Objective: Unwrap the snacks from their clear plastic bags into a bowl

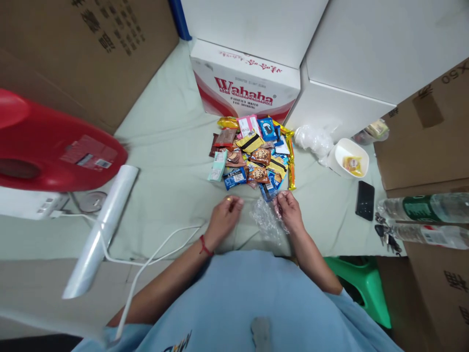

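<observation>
A crinkled clear plastic bag (266, 220) hangs from my right hand (290, 211), its upper edge pinched between thumb and fingers. To its left, my left hand (224, 215) has its fingers curled closed, and nothing shows in them. Just beyond both hands lies a loose pile of wrapped snacks (259, 155). Among them are brown cookie packets (258, 174), blue packets (235, 178), a mint-green packet (218, 166) and a long yellow wrapper (291, 164) along the right side. The bag's top edge is close to a blue packet at the pile's near side.
Behind the pile stands a Wahaha water carton (245, 90). To the right are a white tub (348, 157) with a yellow packet inside, crumpled plastic (313, 142), a phone (365, 200), keys (386, 237) and bottles (425, 208). On the left are a red jug (54, 146), a plastic roll (100, 230) and a white cable (157, 256).
</observation>
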Available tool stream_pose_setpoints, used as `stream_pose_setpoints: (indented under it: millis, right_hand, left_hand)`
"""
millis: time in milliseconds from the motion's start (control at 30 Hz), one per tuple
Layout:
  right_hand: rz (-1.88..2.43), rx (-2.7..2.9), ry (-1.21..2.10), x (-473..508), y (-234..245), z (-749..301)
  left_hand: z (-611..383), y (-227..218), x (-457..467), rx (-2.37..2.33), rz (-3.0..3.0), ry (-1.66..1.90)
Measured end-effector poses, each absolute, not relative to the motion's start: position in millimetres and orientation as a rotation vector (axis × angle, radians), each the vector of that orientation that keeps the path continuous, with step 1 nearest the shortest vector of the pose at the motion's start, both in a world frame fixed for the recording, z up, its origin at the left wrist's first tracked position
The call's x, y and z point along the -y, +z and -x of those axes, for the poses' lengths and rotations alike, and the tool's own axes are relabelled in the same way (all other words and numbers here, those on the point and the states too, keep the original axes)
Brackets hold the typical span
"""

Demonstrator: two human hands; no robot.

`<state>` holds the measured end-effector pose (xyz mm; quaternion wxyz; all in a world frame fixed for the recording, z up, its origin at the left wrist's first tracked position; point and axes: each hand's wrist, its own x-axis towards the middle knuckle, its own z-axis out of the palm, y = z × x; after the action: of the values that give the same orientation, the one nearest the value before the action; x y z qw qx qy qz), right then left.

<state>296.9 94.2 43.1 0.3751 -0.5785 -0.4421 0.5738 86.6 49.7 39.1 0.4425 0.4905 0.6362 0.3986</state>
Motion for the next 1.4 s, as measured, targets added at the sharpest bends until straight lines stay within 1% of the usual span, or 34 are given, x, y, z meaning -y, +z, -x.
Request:
stream_pose_setpoints:
  millis: [100,233,300,400,500,567,733,833,900,967,1100,1200,1400]
  right_hand:
    - [1.509,1.18,1.443,-91,45,-294]
    - [1.543,1.176,1.337,-92,50,-309]
    - [1.571,1.143,1.258,-94,51,-325]
    - [1.578,1.114,1.186,-97,52,-349]
    - [1.594,1.117,1.147,-99,52,-365]
    - [1.611,1.126,1.131,-100,52,-371]
    - [1.625,1.203,1.149,-109,47,-376]
    - [1.617,1.237,1.17,-115,41,-376]
    - [1.617,1.255,1.164,-117,39,-375]
    - [1.625,1.266,1.151,-119,39,-374]
    - [1.635,1.285,1.13,-122,40,-373]
    - [1.646,1.313,1.12,-126,40,-376]
    - [1.69,1.309,1.122,-132,40,-382]
  left_hand:
    - [-109,35,-50,-1.583,-1.478,0.896]
    - [-116,35,-58,-1.413,-1.515,0.945]
    - [-106,39,-58,-1.224,-1.385,1.015]
    - [-87,43,-53,-0.998,-0.983,1.026]
    - [-71,43,-49,-1.001,-0.708,0.985]
    - [-62,42,-49,-1.081,-0.722,0.953]
    - [-39,39,-56,-1.381,-1.058,0.825]
    - [-35,45,-54,-1.701,-1.355,0.962]
    - [-40,53,-48,-1.77,-1.58,1.092]
    - [-47,60,-39,-1.599,-1.803,1.11]
    - [-59,57,-25,-1.089,-2.099,0.797]
    - [-60,39,-22,-0.979,-2.189,0.664]
    - [-56,9,-21,-0.922,-2.317,0.629]
